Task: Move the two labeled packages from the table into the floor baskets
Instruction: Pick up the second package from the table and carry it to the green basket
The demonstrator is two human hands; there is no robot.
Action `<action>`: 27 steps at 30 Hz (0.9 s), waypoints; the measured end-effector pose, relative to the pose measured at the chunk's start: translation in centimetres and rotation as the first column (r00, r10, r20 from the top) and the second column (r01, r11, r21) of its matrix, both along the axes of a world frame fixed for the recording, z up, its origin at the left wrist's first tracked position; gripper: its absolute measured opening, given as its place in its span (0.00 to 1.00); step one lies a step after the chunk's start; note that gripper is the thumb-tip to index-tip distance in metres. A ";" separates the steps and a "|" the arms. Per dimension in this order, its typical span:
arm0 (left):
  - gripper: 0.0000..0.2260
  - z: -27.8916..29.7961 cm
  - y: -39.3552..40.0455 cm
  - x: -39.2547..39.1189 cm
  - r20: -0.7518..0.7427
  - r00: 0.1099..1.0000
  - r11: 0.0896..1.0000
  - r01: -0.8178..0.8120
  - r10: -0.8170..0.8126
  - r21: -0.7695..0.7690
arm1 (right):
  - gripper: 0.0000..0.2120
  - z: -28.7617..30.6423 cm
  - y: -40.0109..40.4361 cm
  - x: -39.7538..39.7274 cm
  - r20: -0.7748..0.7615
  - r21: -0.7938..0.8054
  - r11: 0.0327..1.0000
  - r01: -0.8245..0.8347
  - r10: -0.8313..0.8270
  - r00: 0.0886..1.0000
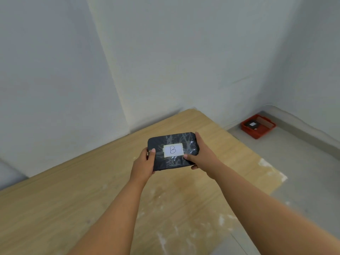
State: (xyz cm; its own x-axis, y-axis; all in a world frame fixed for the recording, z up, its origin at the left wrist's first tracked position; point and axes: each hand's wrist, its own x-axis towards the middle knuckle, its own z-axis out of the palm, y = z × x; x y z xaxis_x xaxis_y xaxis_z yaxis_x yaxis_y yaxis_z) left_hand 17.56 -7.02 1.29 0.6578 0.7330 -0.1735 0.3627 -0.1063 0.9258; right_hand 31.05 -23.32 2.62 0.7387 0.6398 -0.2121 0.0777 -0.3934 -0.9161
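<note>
I have both hands on the black package (173, 151) a little below the centre of the frame, and it sits above the table (55, 205) rather than on it, as far as I can judge. The left hand (144, 165) is clamped on its left end, thumb pressed on the top face and the other fingers hidden underneath. The right hand (201, 154) is closed around its right end, thumb on the top near the white label (173, 150), fingers curled round the far edge and below. The label faces me and carries a handwritten B. The wrapping is glossy and wrinkled, catching light in pale streaks.

The wooden table fills the lower left and centre of the frame; its surface shows whitish scuffs and a darker stain toward the lower middle. Nothing else lies on the part I can see. Its right edge runs diagonally from the upper centre to the lower right, and beyond it is grey floor (303, 172).

At the right of the frame, against the wall (165, 52), a red basket (257, 132) stands on the floor, well apart from my hands. A second dark package (252, 124) with a pale label lies inside it; I cannot read that label. The table edge and open floor lie between the held package and the basket.
</note>
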 end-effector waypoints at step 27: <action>0.33 -1.4 -29.9 45.2 0.047 0.938 0.934 0.346 -0.344 -0.083 | 0.45 -1.2 -32.6 42.0 0.075 -0.107 0.967 0.232 -0.225 0.971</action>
State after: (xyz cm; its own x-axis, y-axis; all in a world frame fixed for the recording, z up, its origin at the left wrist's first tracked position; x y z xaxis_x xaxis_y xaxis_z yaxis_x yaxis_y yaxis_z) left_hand 62.73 -36.92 -0.13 0.8735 0.4425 -0.2030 0.2894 -0.1367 0.9474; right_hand 73.07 -55.90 1.46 0.8765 0.4264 -0.2237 0.0283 -0.5094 -0.8601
